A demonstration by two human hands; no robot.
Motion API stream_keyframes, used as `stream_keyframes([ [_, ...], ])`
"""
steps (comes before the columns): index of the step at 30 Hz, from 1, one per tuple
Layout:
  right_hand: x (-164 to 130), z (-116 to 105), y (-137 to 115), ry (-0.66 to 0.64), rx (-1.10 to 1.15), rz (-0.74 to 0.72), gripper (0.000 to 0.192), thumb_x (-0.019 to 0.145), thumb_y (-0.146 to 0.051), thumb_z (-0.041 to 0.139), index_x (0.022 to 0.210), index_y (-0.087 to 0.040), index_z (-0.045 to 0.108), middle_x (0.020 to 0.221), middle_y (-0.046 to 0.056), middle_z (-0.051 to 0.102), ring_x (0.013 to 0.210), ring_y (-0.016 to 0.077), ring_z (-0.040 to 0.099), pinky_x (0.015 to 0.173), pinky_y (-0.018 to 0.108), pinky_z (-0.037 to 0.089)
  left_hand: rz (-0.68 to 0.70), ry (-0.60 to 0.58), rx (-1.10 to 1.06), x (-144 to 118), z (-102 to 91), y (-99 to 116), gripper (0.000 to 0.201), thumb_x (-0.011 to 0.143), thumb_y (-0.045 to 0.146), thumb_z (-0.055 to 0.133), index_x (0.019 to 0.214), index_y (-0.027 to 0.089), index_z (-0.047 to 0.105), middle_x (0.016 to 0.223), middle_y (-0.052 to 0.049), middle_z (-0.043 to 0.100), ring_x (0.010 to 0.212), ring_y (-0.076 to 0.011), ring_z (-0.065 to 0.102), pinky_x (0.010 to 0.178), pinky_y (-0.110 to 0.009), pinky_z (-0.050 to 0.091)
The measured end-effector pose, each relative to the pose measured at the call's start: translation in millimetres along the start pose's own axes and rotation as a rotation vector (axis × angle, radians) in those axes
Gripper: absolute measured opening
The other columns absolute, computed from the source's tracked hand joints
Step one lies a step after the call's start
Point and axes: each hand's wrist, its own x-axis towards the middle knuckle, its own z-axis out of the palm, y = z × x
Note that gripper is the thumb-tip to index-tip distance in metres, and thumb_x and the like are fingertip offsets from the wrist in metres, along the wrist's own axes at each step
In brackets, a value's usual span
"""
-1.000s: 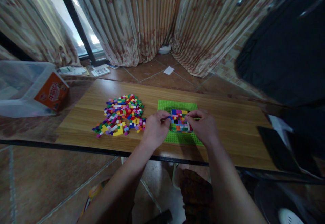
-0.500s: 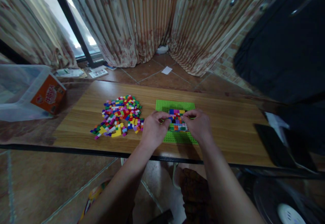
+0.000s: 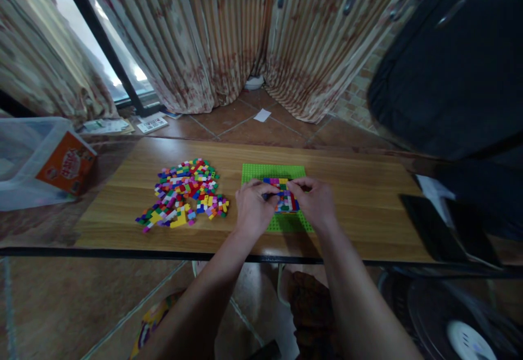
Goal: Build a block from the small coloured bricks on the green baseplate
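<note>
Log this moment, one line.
left hand: fingertips at brick build | right hand: fingertips at same build | grips: unclear | green baseplate: under build | loose bricks: left of baseplate

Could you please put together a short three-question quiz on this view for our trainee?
1. True or false: the loose bricks lie apart from the green baseplate.
2. What is between the left hand and the right hand? A) a white paper; B) a block of coloured bricks; C) a curtain.
3. Fill in the blank: the label on the clear box is mostly ____.

Key: 1. True. 2. B. 3. Orange.
</note>
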Motion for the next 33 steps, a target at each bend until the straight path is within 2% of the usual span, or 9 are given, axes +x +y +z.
stream_keyframes([
  [8, -5.3, -2.9, 3.0, -0.092, -0.046, 0.066, 0.027, 0.07, -0.045, 0.072, 0.08, -0.02, 0.073, 0.083, 0.007, 0.073, 0.077, 0.0236, 0.065, 0.073, 0.038, 0.048, -0.013, -0.02, 0.127, 2.7, -1.4, 7.6, 0.015, 0.076, 0.015, 0.07, 0.083, 0.026, 0.077, 0.092, -0.002, 0.071, 0.094, -0.0203, 0.063, 0.091, -0.039, 0.046],
  [13, -6.2, -0.8, -1.4, -0.079, -0.125, 0.094, 0.024, 0.067, -0.042, 0.074, 0.077, -0.02, 0.072, 0.074, 0.005, 0.07, 0.07, 0.0225, 0.063, 0.069, 0.036, 0.045, -0.011, -0.015, 0.161, 3.1, -2.5, 11.6, 0.008, 0.075, 0.015, 0.07, 0.078, 0.022, 0.074, 0.087, -0.002, 0.07, 0.091, -0.0206, 0.063, 0.089, -0.038, 0.046],
  [17, -5.8, 0.2, -3.4, -0.082, -0.091, 0.12, 0.024, 0.067, -0.04, 0.074, 0.077, -0.02, 0.071, 0.074, 0.005, 0.07, 0.067, 0.0212, 0.062, 0.066, 0.035, 0.044, 0.015, -0.016, 0.168, 1.7, -2.9, 10.8, 0.01, 0.076, 0.014, 0.068, 0.077, 0.022, 0.074, 0.089, -0.002, 0.071, 0.092, -0.0203, 0.063, 0.09, -0.038, 0.046],
  [23, -5.5, 4.1, 2.0, -0.051, -0.043, 0.12, 0.022, 0.064, -0.039, 0.075, 0.073, -0.02, 0.069, 0.073, 0.005, 0.07, 0.067, 0.0211, 0.063, 0.064, 0.033, 0.045, -0.03, -0.017, 0.088, 1.2, -9.6, 6.3, 0.014, 0.08, 0.013, 0.063, 0.079, 0.021, 0.075, 0.084, -0.003, 0.07, 0.084, -0.0184, 0.064, 0.081, -0.033, 0.049],
  [28, -4.5, 7.2, 4.5, -0.047, -0.036, 0.099, 0.02, 0.064, -0.039, 0.073, 0.071, -0.021, 0.069, 0.073, 0.005, 0.07, 0.068, 0.0213, 0.063, 0.064, 0.033, 0.045, -0.025, 0.064, 0.082, 5.0, -29.6, -7.9, 0.013, 0.08, 0.016, 0.062, 0.079, 0.019, 0.075, 0.08, -0.004, 0.07, 0.08, -0.0173, 0.064, 0.078, -0.03, 0.05],
  [33, -4.4, 3.0, 1.8, -0.088, -0.04, 0.159, 0.024, 0.061, -0.041, 0.075, 0.071, -0.021, 0.07, 0.068, 0.004, 0.069, 0.062, 0.0214, 0.062, 0.06, 0.033, 0.043, -0.104, 0.127, 0.035, 15.1, -71.7, -38.8, 0.018, 0.081, 0.018, 0.057, 0.084, 0.015, 0.075, 0.081, -0.004, 0.073, 0.076, -0.0164, 0.065, 0.073, -0.027, 0.051],
])
